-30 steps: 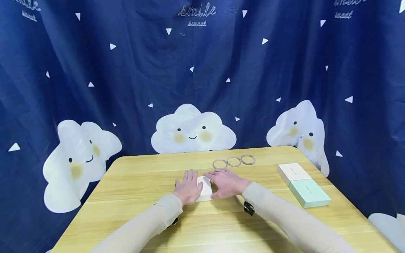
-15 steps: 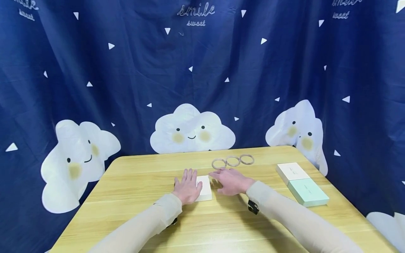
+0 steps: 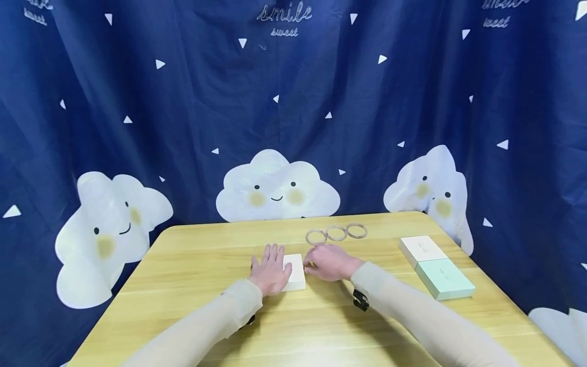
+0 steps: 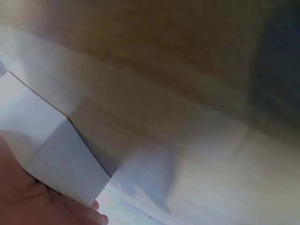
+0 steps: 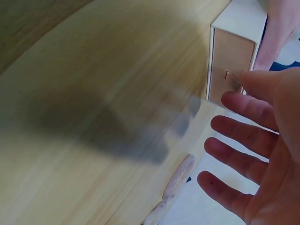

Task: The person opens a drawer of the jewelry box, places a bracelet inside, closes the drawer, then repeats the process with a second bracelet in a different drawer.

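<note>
Curtain (image 3: 192, 102) in dark blue hangs across the far side of the room I look into, scattered with small white triangles and the words "smile sweet"; smiling clouds (image 3: 277, 206) are printed low at left, centre and right. In front of it I have a pale wooden table (image 3: 192, 285), far corners rounded, grain running left to right, soft shadows under both arms.

Near the middle of this surface, the left hand (image 3: 268, 277) lies with straight fingers against the left part of a white box (image 3: 294, 278), thumb over its top, resting on it rather than clenched. At the box's right end is the right hand (image 3: 331, 264). Its wrist view shows me a tan end panel (image 5: 227, 51) with a small slit; the thumb tip is over the panel and the fingers are loosely extended, released. Whether the thumb touches I cannot tell.

Just beyond that hand, three pinkish rings (image 3: 327, 234) sit in a touching row. Farther right, a pale box (image 3: 423, 248) and a nearer mint box (image 3: 445, 278) lie end to end.
</note>
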### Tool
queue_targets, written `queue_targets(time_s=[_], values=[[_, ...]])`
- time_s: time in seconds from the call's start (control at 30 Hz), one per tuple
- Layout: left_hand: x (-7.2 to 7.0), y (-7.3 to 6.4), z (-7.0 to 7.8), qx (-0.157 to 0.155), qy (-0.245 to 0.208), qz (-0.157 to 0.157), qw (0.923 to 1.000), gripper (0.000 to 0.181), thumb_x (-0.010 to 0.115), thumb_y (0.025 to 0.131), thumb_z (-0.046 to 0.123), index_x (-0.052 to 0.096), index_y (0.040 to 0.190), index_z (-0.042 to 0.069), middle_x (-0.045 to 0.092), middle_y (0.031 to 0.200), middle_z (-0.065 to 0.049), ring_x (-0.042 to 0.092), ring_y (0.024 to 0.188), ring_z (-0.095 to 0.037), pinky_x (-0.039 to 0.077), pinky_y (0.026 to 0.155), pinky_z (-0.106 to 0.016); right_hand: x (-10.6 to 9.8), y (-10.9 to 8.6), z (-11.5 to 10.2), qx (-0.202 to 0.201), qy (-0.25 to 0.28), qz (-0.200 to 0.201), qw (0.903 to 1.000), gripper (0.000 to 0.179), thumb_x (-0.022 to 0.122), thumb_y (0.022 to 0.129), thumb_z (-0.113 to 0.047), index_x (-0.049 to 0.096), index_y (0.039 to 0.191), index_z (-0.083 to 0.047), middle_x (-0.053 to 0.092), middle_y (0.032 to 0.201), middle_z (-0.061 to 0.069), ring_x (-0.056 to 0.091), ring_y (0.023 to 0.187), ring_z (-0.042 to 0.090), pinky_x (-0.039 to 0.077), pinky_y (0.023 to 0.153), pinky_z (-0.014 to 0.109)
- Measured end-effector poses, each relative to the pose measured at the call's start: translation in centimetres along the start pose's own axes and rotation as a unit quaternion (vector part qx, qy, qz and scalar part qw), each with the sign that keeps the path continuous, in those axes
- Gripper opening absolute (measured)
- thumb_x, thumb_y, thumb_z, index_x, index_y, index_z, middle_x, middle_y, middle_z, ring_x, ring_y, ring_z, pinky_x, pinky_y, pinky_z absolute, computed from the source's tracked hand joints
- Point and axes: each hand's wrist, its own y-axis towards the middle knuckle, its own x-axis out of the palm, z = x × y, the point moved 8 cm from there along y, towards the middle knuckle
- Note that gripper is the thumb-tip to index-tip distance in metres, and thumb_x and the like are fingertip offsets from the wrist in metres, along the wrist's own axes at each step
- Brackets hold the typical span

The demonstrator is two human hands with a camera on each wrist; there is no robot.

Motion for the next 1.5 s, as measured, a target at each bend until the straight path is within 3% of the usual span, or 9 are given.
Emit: queue_targets(time_s=[0.3,0.57,0.93,1.27,1.5], values=[[0.4,-0.3,-0.1,-0.008,-0.001,-0.001,1.0000,0.070,0.020,0.106,0.049,0.017,0.162,0.007,0.015,0.168,-0.016,0.007,0.157,-0.036,0.010,0.117,-0.073,0.3,0.2,0.2,0.020,0.013,0.004,0.9997,0.010,0.068,0.096,-0.025,0.078,0.096,-0.023,0.076,0.097,-0.009,0.069,0.090,0.009,0.058,0.080,0.032],[0.7,0.5,-0.2,-0.010,0.006,0.005,0.9999,0.071,0.020,0.106,0.051,0.017,0.162,0.009,0.016,0.169,-0.015,0.007,0.157,-0.035,0.010,0.117,-0.072,0.2,0.3,0.6,0.033,0.037,0.006,0.9987,0.009,0.070,0.095,-0.023,0.078,0.092,-0.024,0.075,0.096,-0.008,0.068,0.089,0.008,0.058,0.077,0.032],[0.3,0.1,0.0,0.001,0.003,0.019,0.9998,0.070,0.023,0.105,0.048,0.022,0.160,0.005,0.020,0.167,-0.019,0.010,0.156,-0.037,0.010,0.115,-0.075,0.8,0.7,0.9,0.038,0.042,0.001,0.9984,0.007,0.073,0.092,-0.022,0.078,0.088,-0.025,0.075,0.095,-0.011,0.068,0.090,0.007,0.058,0.078,0.030],[0.2,0.5,0.0,-0.002,0.004,0.018,0.9998,0.070,0.022,0.105,0.050,0.021,0.161,0.006,0.020,0.167,-0.019,0.009,0.156,-0.037,0.010,0.116,-0.074,0.6,0.9,0.9,0.042,0.048,-0.004,0.9979,0.011,0.072,0.091,-0.015,0.077,0.083,-0.021,0.075,0.090,-0.008,0.063,0.077,0.003,0.056,0.071,0.026],[0.0,0.0,0.3,-0.005,-0.010,0.016,0.9998,0.068,0.025,0.106,0.046,0.022,0.160,0.004,0.020,0.166,-0.021,0.010,0.155,-0.039,0.009,0.115,-0.075,1.3,1.0,1.3,0.056,0.041,-0.012,0.9975,0.020,0.071,0.089,-0.016,0.068,0.072,-0.027,0.069,0.081,-0.014,0.055,0.068,0.000,0.049,0.062,0.022]])
